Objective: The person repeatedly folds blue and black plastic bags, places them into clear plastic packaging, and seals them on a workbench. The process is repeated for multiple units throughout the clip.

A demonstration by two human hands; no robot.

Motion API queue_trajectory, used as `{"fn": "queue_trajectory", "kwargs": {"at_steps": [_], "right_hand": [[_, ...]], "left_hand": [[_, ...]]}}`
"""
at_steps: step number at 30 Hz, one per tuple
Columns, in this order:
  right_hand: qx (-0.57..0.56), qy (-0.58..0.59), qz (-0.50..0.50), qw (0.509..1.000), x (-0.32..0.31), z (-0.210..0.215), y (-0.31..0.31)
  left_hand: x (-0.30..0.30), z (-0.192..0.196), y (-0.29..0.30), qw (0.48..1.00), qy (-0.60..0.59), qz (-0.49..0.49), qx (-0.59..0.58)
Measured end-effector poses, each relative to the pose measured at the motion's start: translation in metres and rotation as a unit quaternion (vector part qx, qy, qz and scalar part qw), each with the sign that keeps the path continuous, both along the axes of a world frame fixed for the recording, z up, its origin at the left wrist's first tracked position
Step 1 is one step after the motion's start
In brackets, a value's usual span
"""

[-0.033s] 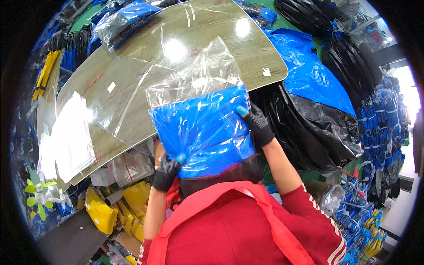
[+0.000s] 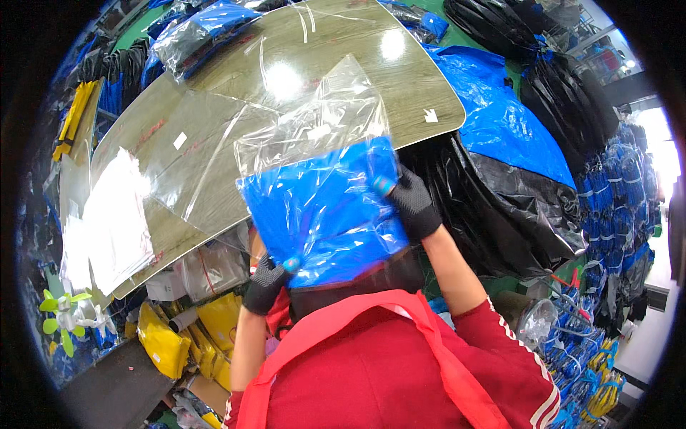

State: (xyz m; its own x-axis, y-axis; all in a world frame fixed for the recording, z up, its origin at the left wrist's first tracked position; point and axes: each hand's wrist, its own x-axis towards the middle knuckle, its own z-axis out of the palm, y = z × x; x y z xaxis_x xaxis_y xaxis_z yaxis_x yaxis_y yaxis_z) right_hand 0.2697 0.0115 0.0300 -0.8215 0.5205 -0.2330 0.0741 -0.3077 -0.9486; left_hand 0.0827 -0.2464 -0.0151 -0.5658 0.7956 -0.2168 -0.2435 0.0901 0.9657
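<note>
Two gloved hands — left hand [image 2: 266, 284], right hand [image 2: 413, 203] — on blue bagged item [image 2: 325, 211]

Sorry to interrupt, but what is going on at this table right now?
A person in black gloves holds a clear plastic bag with a folded blue item inside, up above the wooden table. The left hand grips the lower corner, the right hand the side edge. Flat clear bags lie on the table.
</note>
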Motion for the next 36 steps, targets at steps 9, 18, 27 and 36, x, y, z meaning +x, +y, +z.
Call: {"fn": "queue_trajectory", "kwargs": {"at_steps": [9, 18, 27, 36], "right_hand": [[0.006, -0.078, -0.009, 0.997, -0.007, 0.001, 0.004], [0.038, -0.022, 0.156, 0.987, -0.010, -0.008, 0.019], [-0.110, -0.111, 0.101, 0.982, 0.054, -0.011, -0.035], [-0.058, 0.272, -0.005, 0.961, -0.042, 0.071, 0.000]], "left_hand": [[0.016, -0.006, -0.009, 0.961, -0.197, 0.176, 0.084], [-0.012, -0.011, -0.002, 0.980, -0.170, 0.066, 0.078], [0.065, -0.024, -0.044, 0.977, -0.207, 0.024, -0.056], [-0.028, -0.032, 0.032, 0.954, -0.186, 0.177, 0.152]]}}
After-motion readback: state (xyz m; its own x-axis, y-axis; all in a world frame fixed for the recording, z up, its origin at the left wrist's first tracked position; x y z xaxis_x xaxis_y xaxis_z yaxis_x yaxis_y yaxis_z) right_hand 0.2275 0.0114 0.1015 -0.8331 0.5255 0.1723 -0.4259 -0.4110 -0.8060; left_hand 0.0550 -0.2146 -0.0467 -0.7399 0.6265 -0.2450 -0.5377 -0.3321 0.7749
